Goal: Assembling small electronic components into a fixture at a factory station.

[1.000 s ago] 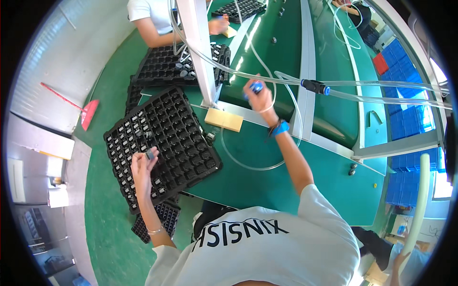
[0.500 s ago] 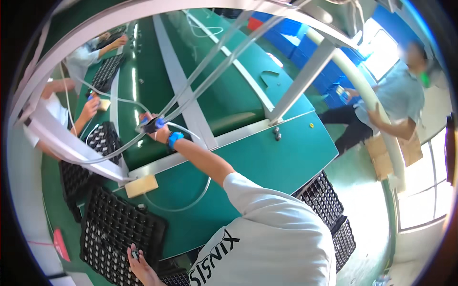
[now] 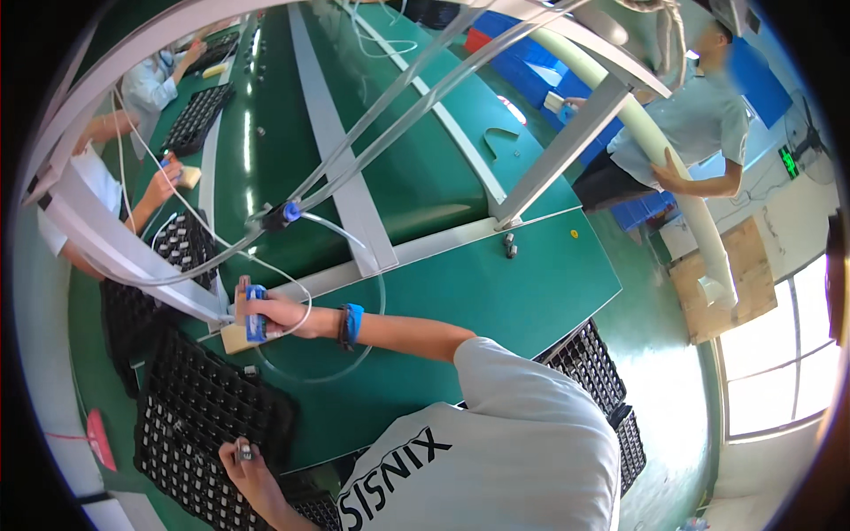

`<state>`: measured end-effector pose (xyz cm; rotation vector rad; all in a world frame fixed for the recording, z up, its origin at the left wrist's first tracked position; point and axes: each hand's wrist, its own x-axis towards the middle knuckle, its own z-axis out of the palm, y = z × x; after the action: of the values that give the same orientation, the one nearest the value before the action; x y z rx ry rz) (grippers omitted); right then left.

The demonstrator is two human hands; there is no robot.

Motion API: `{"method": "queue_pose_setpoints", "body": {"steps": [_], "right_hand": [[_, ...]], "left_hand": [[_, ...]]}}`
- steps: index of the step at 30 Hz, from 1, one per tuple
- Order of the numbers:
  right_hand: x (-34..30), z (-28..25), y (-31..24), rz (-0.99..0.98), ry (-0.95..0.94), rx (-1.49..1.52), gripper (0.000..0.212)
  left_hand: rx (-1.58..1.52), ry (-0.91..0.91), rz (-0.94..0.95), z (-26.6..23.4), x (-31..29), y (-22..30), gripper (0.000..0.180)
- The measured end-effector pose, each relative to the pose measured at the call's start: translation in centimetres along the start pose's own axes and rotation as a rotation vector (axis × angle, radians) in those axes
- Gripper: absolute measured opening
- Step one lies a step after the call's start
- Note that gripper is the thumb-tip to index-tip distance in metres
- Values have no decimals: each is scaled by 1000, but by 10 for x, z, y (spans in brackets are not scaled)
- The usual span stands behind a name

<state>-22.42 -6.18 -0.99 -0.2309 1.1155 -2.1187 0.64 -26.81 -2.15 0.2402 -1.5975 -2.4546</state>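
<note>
My right hand (image 3: 279, 312), with a blue band at the wrist, is closed round a blue air gun (image 3: 256, 311) on a thin hose. Right beneath it is a pale yellow block (image 3: 237, 339) on the bench edge. In my left hand (image 3: 246, 473) a small dark metallic part (image 3: 243, 452) is pinched between the fingers. That hand is over the lower right part of a black compartment tray (image 3: 199, 398), which bears rows of small metal parts.
A blue fitting (image 3: 290, 211) joins clear tubes above the green conveyor (image 3: 266, 168). Small metal parts (image 3: 510, 247) stand on the green bench (image 3: 443, 292). White frame posts (image 3: 567, 146) cross the view. Co-workers sit at left; another person (image 3: 682, 133) stands at right. More trays (image 3: 589, 367) are at right.
My right hand has come away from the blue fitting, down toward me, and now holds the air gun by the yellow block. My left hand has shifted slightly up and left, still holding its part.
</note>
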Motion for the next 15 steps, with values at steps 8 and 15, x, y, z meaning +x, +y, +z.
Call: {"method": "queue_pose_setpoints", "body": {"steps": [8,15], "right_hand": [[-40,38,23,70,-112,163,26],[-66,55,-2,137,-107,28,41]], "left_hand": [[52,-37,38,61,11,17,23],[11,-3,183,99,15,15,32]]}}
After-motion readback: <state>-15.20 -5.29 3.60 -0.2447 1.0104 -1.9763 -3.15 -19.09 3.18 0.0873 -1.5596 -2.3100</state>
